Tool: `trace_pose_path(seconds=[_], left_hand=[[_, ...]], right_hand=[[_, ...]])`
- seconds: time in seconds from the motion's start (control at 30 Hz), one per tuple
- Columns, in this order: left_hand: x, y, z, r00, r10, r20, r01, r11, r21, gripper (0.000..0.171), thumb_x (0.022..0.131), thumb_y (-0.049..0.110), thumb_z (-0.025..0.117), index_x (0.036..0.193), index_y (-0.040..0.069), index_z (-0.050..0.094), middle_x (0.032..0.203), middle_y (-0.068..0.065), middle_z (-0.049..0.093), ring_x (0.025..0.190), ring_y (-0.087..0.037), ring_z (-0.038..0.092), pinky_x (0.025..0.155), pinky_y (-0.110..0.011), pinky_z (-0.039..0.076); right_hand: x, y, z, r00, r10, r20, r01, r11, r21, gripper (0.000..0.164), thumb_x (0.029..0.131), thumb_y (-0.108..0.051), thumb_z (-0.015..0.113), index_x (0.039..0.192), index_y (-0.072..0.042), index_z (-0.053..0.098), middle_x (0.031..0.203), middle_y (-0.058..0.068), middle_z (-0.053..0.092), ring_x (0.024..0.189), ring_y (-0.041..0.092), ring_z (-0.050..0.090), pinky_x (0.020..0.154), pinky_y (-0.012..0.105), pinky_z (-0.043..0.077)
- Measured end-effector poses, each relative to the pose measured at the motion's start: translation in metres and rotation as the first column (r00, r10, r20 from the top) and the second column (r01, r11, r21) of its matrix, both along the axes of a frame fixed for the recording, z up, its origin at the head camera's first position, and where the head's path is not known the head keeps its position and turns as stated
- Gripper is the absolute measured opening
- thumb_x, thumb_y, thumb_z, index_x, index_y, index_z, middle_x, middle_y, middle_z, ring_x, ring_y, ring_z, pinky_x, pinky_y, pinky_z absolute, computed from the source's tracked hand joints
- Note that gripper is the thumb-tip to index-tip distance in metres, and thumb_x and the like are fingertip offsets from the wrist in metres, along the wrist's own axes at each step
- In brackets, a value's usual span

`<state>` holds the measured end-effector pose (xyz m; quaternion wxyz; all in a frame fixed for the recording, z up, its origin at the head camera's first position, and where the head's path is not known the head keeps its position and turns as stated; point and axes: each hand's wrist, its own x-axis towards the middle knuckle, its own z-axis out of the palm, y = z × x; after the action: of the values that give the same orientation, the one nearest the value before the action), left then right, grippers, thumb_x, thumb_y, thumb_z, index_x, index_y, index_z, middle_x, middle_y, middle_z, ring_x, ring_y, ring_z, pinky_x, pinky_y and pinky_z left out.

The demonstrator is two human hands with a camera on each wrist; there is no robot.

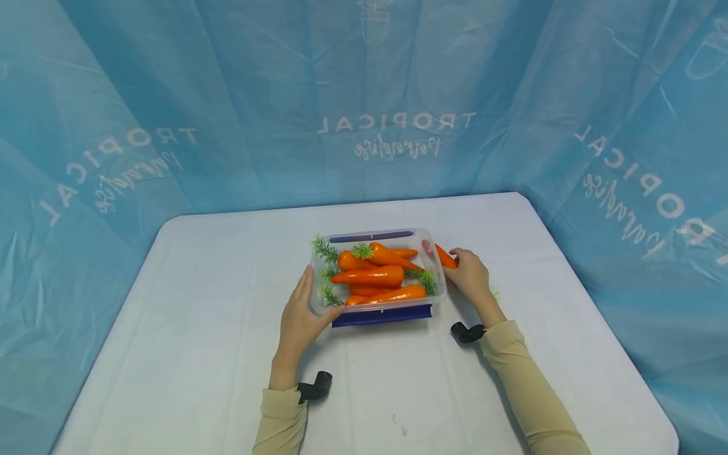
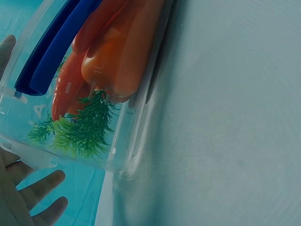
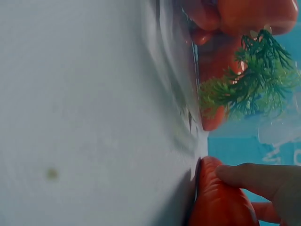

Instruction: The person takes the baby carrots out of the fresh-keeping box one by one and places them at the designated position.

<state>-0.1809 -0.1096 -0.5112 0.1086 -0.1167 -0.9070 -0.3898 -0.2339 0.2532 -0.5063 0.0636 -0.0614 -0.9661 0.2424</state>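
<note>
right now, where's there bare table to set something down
The white table is bare between its left edge and the left hand, and between the sleeves, apart from small marks. Crowded: the container of carrots, and its right side, where the right hand holds another carrot.

tan sleeves (image 1: 537,404) end in plain cuffs (image 1: 503,337); beside each cuff, a black band (image 1: 304,392) bears a stubby, rounded black camera (image 1: 322,383).

The white bench (image 1: 170,328) bears a clear container (image 1: 441,284) toward its far side, a carrot (image 1: 446,257) just right, small specks (image 1: 404,431) nearer.
</note>
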Motion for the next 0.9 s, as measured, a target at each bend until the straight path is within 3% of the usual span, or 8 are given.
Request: trace_pose_path(seconds=[0.33, 0.53, 0.7, 0.9], left_hand=[[-0.002, 0.002, 0.003, 1.0, 0.003, -0.004, -0.003, 1.0, 0.012, 0.105, 0.072, 0.049, 0.077, 0.152, 0.007, 0.023, 0.157, -0.012, 0.028, 0.141, -0.035, 0.033, 0.113, -0.054, 0.032], [-0.002, 0.002, 0.003, 1.0, 0.008, -0.003, -0.008, 1.0, 0.008, 0.105, 0.072, 0.048, 0.078, 0.151, 0.007, 0.023, 0.157, -0.013, 0.028, 0.141, -0.034, 0.033, 0.113, -0.053, 0.032], [-0.002, 0.002, 0.001, 1.0, 0.009, 0.006, -0.009, 1.0, 0.011, 0.105, 0.072, 0.049, 0.077, 0.152, 0.007, 0.023, 0.157, -0.013, 0.027, 0.141, -0.035, 0.033, 0.113, -0.054, 0.032], [0.0, 0.001, -0.001, 1.0, 0.01, 0.017, -0.01, 1.0, 0.011, 0.105, 0.073, 0.05, 0.076, 0.152, 0.008, 0.022, 0.157, -0.013, 0.027, 0.141, -0.036, 0.033, 0.113, -0.055, 0.031]], right_hand=[[-0.001, -0.001, 0.009, 1.0, -0.013, 0.014, 0.013, 1.0, 0.004, 0.046, 0.086, -0.031, 0.067, 0.119, 0.002, 0.061, 0.107, 0.023, 0.065, 0.089, 0.033, 0.063, 0.075, 0.045, 0.056], [0.005, 0.0, 0.026, 0.997, -0.036, -0.062, 0.033, 0.998, -0.046, 0.045, 0.088, -0.029, 0.066, 0.121, 0.0, 0.061, 0.11, 0.023, 0.065, 0.09, 0.034, 0.061, 0.072, 0.046, 0.055], [0.008, -0.006, 0.041, 0.99, -0.025, -0.138, 0.016, 0.998, -0.063, 0.041, 0.089, -0.028, 0.065, 0.12, -0.001, 0.062, 0.11, 0.022, 0.066, 0.091, 0.034, 0.061, 0.074, 0.046, 0.055], [0.009, -0.022, 0.054, 0.986, 0.022, -0.164, -0.036, 0.996, -0.084, 0.04, 0.09, -0.028, 0.064, 0.12, -0.002, 0.061, 0.11, 0.021, 0.066, 0.094, 0.035, 0.062, 0.078, 0.047, 0.055]])
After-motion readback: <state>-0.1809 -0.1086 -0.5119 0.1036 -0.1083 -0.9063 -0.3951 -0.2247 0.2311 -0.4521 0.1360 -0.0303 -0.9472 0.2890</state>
